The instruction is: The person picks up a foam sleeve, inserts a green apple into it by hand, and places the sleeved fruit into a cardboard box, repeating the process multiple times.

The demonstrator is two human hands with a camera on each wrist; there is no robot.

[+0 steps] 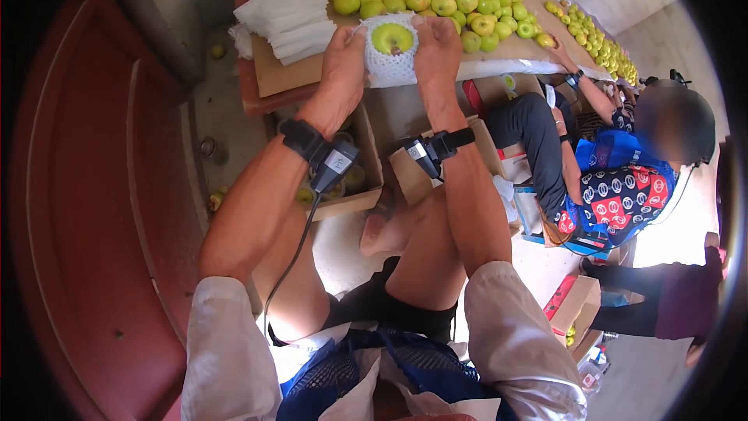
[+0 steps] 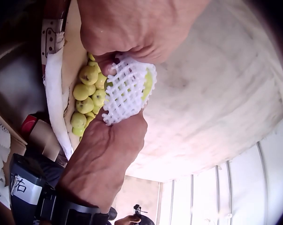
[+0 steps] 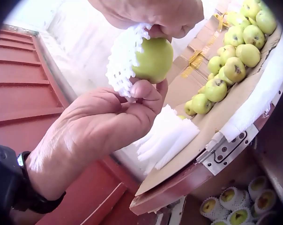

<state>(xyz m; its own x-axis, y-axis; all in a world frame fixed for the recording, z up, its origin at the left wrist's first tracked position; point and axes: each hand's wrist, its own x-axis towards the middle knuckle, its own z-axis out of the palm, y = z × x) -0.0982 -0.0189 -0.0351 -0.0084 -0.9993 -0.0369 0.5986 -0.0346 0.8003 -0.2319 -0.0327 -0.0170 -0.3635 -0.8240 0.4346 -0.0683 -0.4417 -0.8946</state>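
Centrally, a green apple (image 1: 393, 33) sits between a person's two bare hands, near the edge of a cardboard-covered surface (image 1: 273, 76). The left hand (image 1: 343, 62) pinches the apple's white foam net (image 1: 389, 70) from the left; the right hand (image 1: 438, 51) grips it from the right, fingers curled. The net wraps the sides while one end shows bare, so this apple looks mostly covered. Netted apples (image 3: 228, 196) lie in a box (image 1: 351, 204) below the surface, already done. Many loose apples (image 1: 444, 6) without nets remain to the far right, with a white stack, apparently spare nets (image 1: 288, 19), to the left.
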